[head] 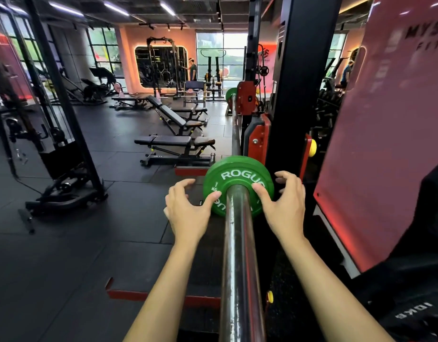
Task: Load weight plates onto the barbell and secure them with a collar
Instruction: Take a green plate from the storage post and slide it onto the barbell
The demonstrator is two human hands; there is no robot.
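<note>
Sitting on the steel sleeve of the barbell (240, 255), a small green weight plate (234, 174) marked ROGUE faces the camera, just in front of the black rack upright (299, 95). The left hand (187, 209) rests its thumb on the plate's face beside the sleeve, its fingers spread and loosely curved around the left edge without clasping. The right hand (285, 203) mirrors it, thumb on the plate's face, fingers splayed past the right rim. Farther along the bar another green plate (230, 93) sits at the far end. Black adjustable benches (174, 140) stand on the dark rubber floor (89, 243) to the left.
</note>
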